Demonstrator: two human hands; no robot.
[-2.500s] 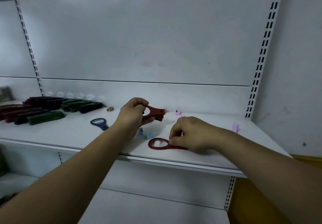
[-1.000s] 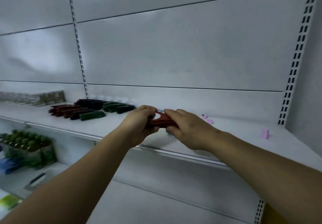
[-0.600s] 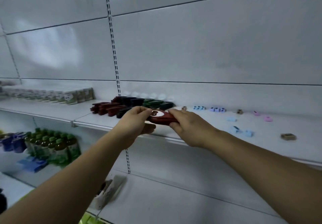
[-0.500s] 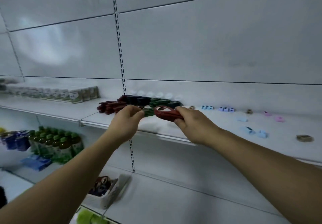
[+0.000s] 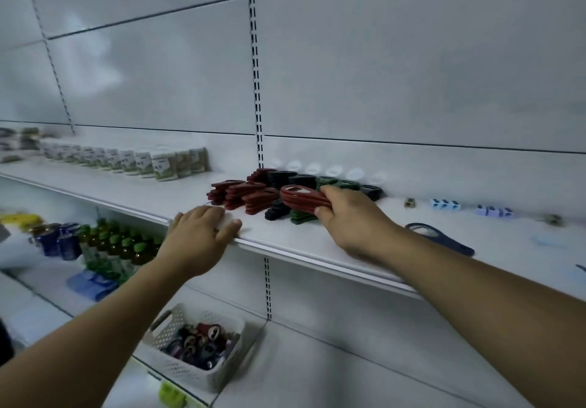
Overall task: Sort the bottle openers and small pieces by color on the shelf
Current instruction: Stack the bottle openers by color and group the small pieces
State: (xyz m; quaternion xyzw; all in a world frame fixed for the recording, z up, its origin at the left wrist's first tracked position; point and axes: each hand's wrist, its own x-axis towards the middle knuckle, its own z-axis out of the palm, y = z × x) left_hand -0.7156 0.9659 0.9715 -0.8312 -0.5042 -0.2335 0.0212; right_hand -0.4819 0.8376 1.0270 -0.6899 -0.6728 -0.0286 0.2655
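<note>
My right hand [image 5: 352, 217] grips a small stack of red bottle openers [image 5: 301, 199] just above the white shelf [image 5: 285, 242], over the sorted piles. Stacks of red openers [image 5: 244, 195] lie left of it, with dark openers [image 5: 277, 211] and green openers [image 5: 336, 183] beside and behind. My left hand [image 5: 199, 233] rests flat on the shelf's front edge, fingers spread, holding nothing. A loose blue opener [image 5: 440, 238] lies on the shelf right of my right wrist. Small light-blue pieces [image 5: 445, 204] and purple pieces [image 5: 494, 211] sit further right.
Labelled jars [image 5: 142, 160] line the shelf to the left. On the lower shelf stand green-capped bottles [image 5: 117, 245] and a white perforated basket [image 5: 193, 344] holding mixed openers. A slotted upright [image 5: 258, 90] runs up the back wall.
My view swung left along the shelf. My left hand let go of the red openers and dropped to the shelf edge. My right hand carried them over to the sorted stacks.
</note>
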